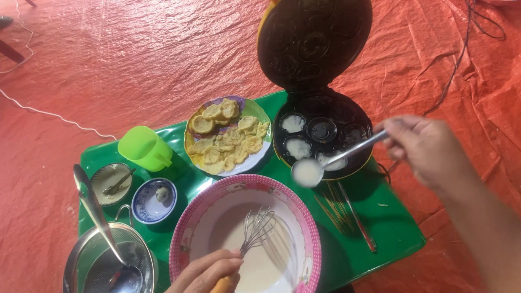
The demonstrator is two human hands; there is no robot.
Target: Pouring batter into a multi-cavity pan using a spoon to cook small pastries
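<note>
**Spooning batter into the cake-maker moulds**

Ladle [307,172] full of pale batter, hanging over the front rim of the open round cake maker [322,135], between it and the pink-rimmed bowl [245,190]. Right hand [423,149] closed around the end of the long ladle handle. Left hand [209,274] closed on the wooden grip of the whisk [256,228] standing in the bowl's batter. Three moulds already hold batter; the rest look dark and unfilled.

Best kept level until right above an unfilled mould, then tipped slowly, stopping short of the brim to avoid spill onto the green table [391,228]. Nearby: plate [255,160] of finished yellow cakes, green cup [144,147], small blue dish [154,201], skewers [339,209], strainer [108,260].
</note>
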